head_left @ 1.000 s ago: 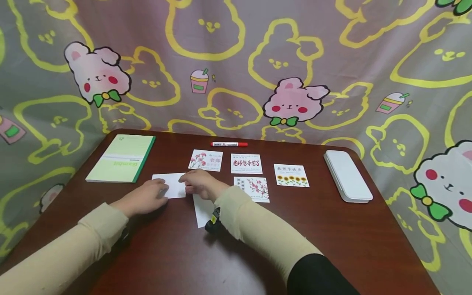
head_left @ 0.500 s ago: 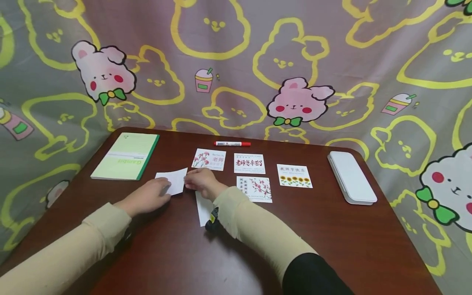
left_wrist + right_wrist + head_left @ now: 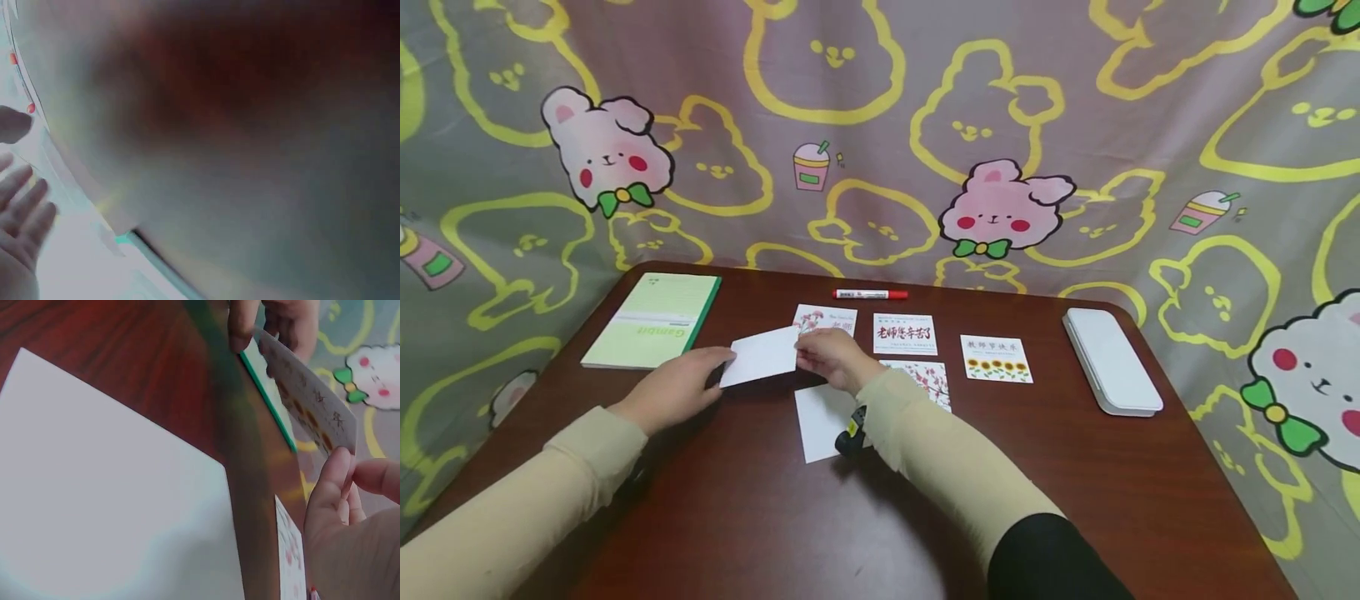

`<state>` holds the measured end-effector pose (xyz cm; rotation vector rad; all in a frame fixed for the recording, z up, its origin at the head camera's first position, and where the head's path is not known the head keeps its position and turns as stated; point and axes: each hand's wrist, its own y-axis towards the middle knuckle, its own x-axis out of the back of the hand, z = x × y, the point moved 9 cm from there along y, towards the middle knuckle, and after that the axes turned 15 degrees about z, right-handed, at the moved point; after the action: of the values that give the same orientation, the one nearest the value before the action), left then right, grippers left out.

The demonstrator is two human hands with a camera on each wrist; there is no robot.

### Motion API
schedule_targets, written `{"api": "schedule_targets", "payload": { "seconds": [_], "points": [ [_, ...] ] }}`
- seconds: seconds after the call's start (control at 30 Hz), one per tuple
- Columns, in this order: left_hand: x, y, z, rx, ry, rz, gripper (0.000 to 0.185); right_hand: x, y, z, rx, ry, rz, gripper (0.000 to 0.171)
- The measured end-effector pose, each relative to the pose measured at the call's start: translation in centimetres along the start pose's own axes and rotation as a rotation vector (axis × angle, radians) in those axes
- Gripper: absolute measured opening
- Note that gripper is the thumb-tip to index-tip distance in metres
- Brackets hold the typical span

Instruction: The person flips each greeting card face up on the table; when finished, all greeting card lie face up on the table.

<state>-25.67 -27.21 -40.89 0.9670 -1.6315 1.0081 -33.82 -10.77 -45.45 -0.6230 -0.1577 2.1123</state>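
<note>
My right hand [image 3: 835, 358] pinches a card [image 3: 763, 357] by its right end, raised and tilted. Its upper face is plain white; the right wrist view shows sunflowers and Chinese characters on the other face. Fingertips of my left hand [image 3: 673, 387] are right at the card's left edge, thumb spread apart from the fingers. A second white card [image 3: 820, 417] lies blank side up below my right hand, partly hidden by the wrist. In the left wrist view, washed out and blurred, fingers [image 3: 25, 206] are extended at the left edge.
Printed cards lie around: carnations [image 3: 823, 317], red lettering [image 3: 904, 333], sunflowers [image 3: 997, 360], and plum blossom [image 3: 932, 383] partly behind the right arm. A red marker [image 3: 870, 294] lies behind them. A green notebook [image 3: 651, 321] is left, a white case [image 3: 1111, 360] right, a patterned curtain [image 3: 880, 125] behind.
The card has come up off the table and tilted, its right end moving right and away with my right hand. My left hand has slid slightly left toward its edge. More of the second white card shows.
</note>
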Motion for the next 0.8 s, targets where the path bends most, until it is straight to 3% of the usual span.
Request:
{"api": "schedule_targets", "payload": {
  "seconds": [0.13, 0.27, 0.43, 0.57, 0.7, 0.8],
  "points": [
    [1.3, 0.1, -0.7, -0.059, 0.028, -0.112, 0.035, 1.1, -0.2, 0.6, 0.020, 0.049, 0.000, 0.010],
    [1.6, 0.5, -0.6, -0.059, -0.020, -0.161, 0.026, 1.6, -0.5, 0.8, 0.020, 0.073, 0.005, 0.014],
    [1.9, 0.5, 0.6, -0.010, -0.194, -0.229, 0.021, 1.8, -0.7, 0.5, -0.019, 0.098, 0.006, 0.010],
    [3.1, 0.3, 1.5, 0.026, -0.355, -0.354, 0.013, 1.6, -0.9, 0.5, -0.021, 0.114, 0.031, 0.009],
    [3.9, 0.3, 2.2, 0.092, -0.471, -0.424, 0.020, 0.8, -0.9, 1.0, 0.016, 0.038, 0.103, 0.010],
    [4.2, 0.2, 2.6, 0.138, -0.526, -0.442, 0.022, 0.4, -0.8, 1.3, 0.056, -0.098, 0.118, 0.010]
  ]
}}
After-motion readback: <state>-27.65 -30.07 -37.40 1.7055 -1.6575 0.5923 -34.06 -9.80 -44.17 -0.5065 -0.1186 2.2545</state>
